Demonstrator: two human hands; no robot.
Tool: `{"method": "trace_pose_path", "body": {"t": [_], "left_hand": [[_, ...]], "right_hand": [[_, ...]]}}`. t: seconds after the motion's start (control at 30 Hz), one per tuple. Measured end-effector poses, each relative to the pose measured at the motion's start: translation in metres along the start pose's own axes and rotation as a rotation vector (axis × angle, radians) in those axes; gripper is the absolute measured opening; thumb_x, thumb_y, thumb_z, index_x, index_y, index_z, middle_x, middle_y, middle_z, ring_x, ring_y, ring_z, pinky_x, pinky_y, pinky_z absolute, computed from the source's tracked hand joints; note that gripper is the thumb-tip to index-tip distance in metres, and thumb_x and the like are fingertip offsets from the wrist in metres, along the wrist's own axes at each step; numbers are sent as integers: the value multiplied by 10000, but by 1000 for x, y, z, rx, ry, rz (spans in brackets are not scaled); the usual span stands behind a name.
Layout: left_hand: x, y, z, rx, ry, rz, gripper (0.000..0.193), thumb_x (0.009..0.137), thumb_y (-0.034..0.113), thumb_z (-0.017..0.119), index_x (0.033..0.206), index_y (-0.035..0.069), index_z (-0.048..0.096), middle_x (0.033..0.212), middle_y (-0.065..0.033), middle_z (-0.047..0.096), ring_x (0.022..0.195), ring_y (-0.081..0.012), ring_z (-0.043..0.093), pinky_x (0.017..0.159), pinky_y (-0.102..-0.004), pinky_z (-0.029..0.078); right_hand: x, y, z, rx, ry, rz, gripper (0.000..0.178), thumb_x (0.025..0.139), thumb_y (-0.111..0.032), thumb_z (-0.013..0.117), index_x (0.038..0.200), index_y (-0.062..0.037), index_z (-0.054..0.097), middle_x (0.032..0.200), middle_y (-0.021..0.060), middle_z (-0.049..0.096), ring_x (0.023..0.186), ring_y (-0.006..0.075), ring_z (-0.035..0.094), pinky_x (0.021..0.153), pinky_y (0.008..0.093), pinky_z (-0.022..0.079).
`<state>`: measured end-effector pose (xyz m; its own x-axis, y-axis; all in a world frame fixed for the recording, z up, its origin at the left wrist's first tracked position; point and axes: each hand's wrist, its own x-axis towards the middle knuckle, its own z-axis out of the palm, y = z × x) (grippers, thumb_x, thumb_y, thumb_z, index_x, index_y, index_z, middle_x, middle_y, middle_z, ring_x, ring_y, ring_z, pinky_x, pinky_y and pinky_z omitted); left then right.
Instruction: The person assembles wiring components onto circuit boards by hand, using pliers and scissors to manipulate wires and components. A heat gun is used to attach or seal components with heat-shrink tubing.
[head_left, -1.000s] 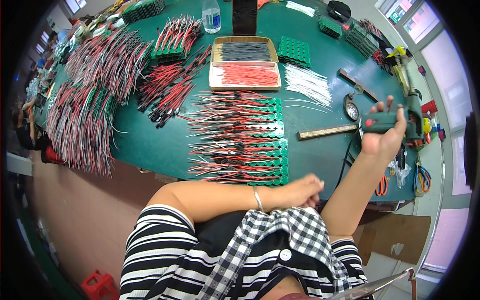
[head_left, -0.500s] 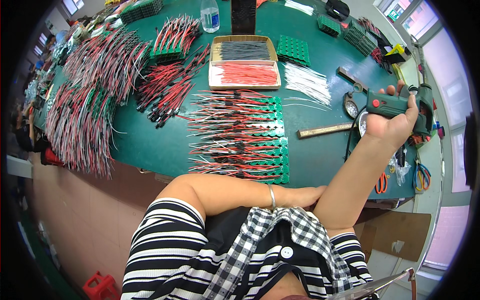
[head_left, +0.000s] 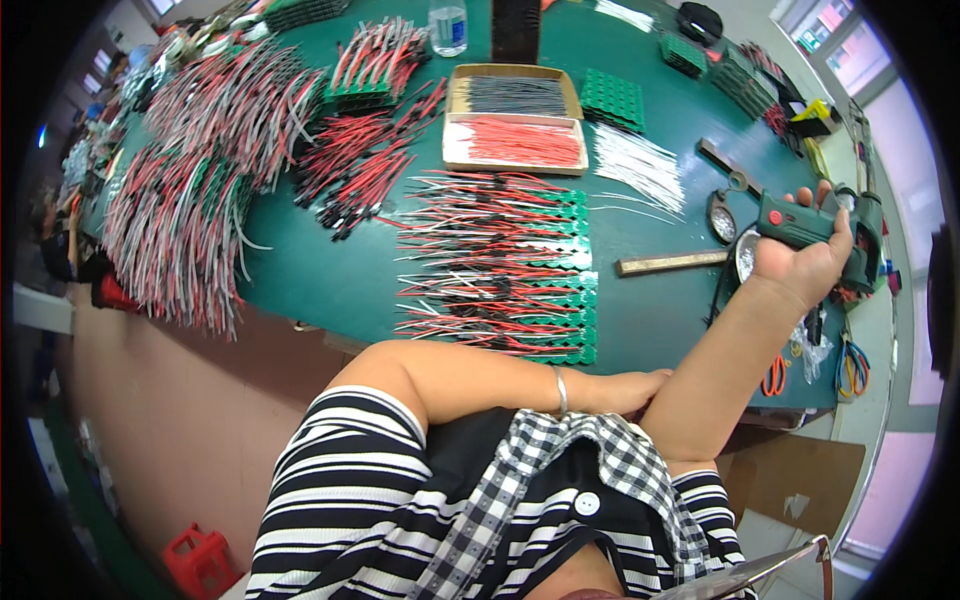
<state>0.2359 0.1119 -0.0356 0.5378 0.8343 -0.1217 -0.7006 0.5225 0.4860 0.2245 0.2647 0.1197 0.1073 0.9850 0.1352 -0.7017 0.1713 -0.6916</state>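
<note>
Right hand, right of frame: raised palm-up, fingers curled around a dark green handheld tool with a red button. Left hand, lower centre: resting at the green table edge, loosely closed, holding nothing visible. Green circuit boards with red and black wires lie mid-frame in 1 column.

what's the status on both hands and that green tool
Right hand raised, gripping green tool. Left hand empty, resting at table edge. Wired green boards lie beside it, untouched.
</note>
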Motion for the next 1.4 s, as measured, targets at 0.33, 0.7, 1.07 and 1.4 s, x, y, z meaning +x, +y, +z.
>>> {"method": "trace_pose_path", "body": {"t": [0.33,0.7,1.07,1.4], "left_hand": [[-46,24,-12,757,14,172,297,959,234,423,1175,44,498,864,0,530,732,-68,475,635,-244,430],[-271,111,-80,2097,1329,457,155,717,30,663,856,55,600,834,-87,567,830,-283,534,748,-368,435],[-299,141,-106,2266,1281,189,115,775,28,622,834,28,523,794,-91,522,772,-261,514,686,-356,419],[-319,153,-98,1590,1605,477,84,879,24,530,928,7,596,702,-62,598,605,-118,564,581,-244,446]], "right_hand": [[18,7,-20,-76,-101,-8,288,893,-207,526,1101,-13,478,1105,120,603,816,217,571,819,357,451],[24,22,-93,-206,-70,174,300,902,-185,528,1167,-55,474,1145,125,582,730,176,589,719,299,497],[-1,6,-121,-369,-91,109,346,898,-121,497,1225,-13,462,1129,161,579,715,154,577,655,262,492],[-4,14,-131,-478,-182,151,367,867,-116,526,1208,9,473,1112,195,580,713,151,572,627,253,486]]}}
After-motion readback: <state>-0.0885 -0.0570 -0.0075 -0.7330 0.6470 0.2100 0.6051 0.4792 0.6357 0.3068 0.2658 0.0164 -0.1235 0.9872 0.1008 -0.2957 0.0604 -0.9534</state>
